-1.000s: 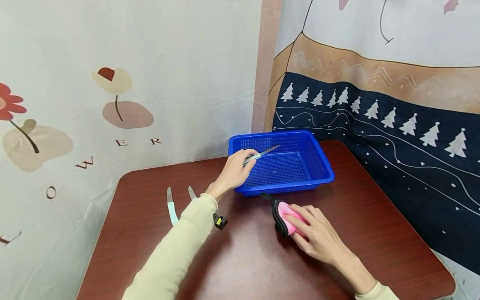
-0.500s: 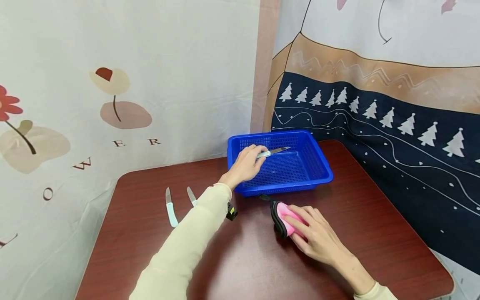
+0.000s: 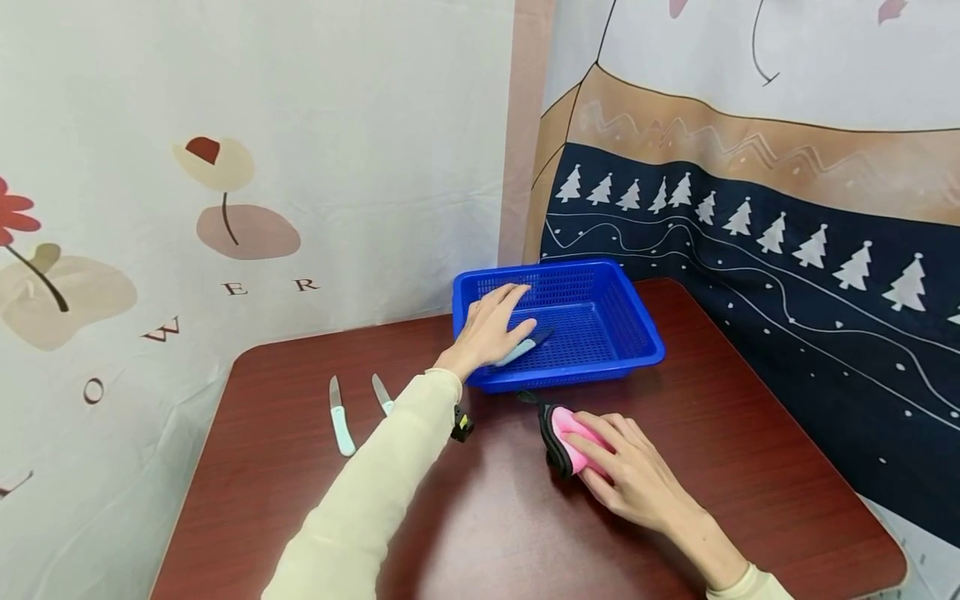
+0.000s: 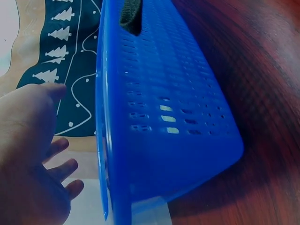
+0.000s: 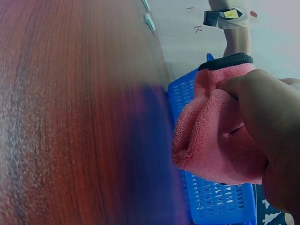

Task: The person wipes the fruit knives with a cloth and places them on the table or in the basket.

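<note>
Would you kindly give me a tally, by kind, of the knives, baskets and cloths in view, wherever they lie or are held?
Knives: 3
Blue basket: 1
Pink cloth: 1
Total: 5

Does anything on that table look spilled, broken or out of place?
Nothing looks spilled or broken, and nothing clearly stands out. The blue basket sits upright with one knife in it; two more knives lie on the table, one partly behind the sleeve.
</note>
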Demonstrator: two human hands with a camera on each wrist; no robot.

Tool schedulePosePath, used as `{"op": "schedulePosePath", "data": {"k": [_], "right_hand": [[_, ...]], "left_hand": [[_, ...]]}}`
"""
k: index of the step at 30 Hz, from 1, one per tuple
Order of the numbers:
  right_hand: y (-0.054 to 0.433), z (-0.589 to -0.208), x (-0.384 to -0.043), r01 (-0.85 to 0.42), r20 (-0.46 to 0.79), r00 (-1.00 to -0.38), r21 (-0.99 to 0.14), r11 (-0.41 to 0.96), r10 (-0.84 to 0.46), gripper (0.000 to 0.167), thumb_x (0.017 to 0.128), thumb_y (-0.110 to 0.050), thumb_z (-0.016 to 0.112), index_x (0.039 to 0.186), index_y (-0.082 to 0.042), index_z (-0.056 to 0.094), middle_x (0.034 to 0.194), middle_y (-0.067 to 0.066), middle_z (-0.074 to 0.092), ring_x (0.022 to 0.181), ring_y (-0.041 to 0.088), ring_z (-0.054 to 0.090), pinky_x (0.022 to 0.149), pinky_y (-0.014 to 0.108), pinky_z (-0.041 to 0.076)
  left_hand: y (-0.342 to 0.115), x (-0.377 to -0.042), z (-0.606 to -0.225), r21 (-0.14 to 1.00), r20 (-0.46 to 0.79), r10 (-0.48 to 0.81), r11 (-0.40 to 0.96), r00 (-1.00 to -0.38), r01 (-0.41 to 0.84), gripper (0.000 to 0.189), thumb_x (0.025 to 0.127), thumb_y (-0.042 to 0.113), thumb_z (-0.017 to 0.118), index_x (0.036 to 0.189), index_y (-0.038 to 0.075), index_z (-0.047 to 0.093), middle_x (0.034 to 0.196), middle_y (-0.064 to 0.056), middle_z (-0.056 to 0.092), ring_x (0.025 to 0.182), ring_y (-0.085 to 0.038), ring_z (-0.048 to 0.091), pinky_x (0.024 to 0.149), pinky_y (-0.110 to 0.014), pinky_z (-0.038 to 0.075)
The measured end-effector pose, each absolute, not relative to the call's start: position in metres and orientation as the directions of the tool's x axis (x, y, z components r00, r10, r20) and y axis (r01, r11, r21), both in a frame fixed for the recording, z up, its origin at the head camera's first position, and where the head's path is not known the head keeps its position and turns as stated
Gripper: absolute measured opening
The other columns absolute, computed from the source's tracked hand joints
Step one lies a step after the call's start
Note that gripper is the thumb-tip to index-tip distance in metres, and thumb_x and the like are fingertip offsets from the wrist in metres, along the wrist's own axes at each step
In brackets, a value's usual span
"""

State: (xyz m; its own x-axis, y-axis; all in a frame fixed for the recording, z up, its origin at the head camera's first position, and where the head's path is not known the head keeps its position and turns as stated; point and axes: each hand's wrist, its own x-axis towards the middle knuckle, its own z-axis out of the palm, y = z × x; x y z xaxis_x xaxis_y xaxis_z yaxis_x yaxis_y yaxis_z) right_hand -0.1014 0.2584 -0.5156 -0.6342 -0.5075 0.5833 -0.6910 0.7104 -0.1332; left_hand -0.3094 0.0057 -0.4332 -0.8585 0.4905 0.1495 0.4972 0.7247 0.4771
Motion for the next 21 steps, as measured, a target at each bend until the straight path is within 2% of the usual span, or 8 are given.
{"op": "schedulePosePath", "data": {"k": [11, 15, 21], "right_hand": [[0.254, -0.515, -0.103, -0.704, 0.589, -0.621, -0.129, 0.699, -0.517, 0.048, 0.1, -0.025, 0.074, 0.148, -0.02, 0.075, 0.149, 0.013, 0.071, 0.122, 0.028, 0.065, 0.1, 0.044, 0.052], [0.253, -0.515, -0.103, -0.707, 0.59, -0.617, -0.125, 0.696, -0.521, 0.05, 0.098, -0.024, 0.075, 0.147, -0.019, 0.075, 0.148, 0.013, 0.071, 0.121, 0.028, 0.065, 0.1, 0.044, 0.052], [0.251, -0.515, -0.104, -0.713, 0.592, -0.611, -0.122, 0.691, -0.526, 0.046, 0.102, -0.026, 0.072, 0.148, -0.02, 0.075, 0.148, 0.013, 0.071, 0.121, 0.027, 0.064, 0.1, 0.044, 0.052]], "left_hand": [[-0.022, -0.293, -0.434, 0.417, 0.106, 0.466, 0.781, -0.879, 0.464, 0.084, 0.108, 0.067, 0.056, 0.179, 0.027, 0.033, 0.187, -0.012, 0.029, 0.176, -0.046, 0.018, 0.14, -0.069, 0.018], [-0.037, -0.285, -0.433, 0.409, 0.118, 0.457, 0.787, -0.882, 0.462, 0.087, 0.107, 0.07, 0.055, 0.179, 0.027, 0.033, 0.187, -0.013, 0.028, 0.176, -0.047, 0.016, 0.138, -0.072, 0.019], [-0.065, -0.268, -0.436, 0.424, 0.135, 0.436, 0.787, -0.89, 0.449, 0.086, 0.107, 0.07, 0.056, 0.179, 0.027, 0.033, 0.187, -0.013, 0.027, 0.176, -0.045, 0.017, 0.138, -0.071, 0.019]]}}
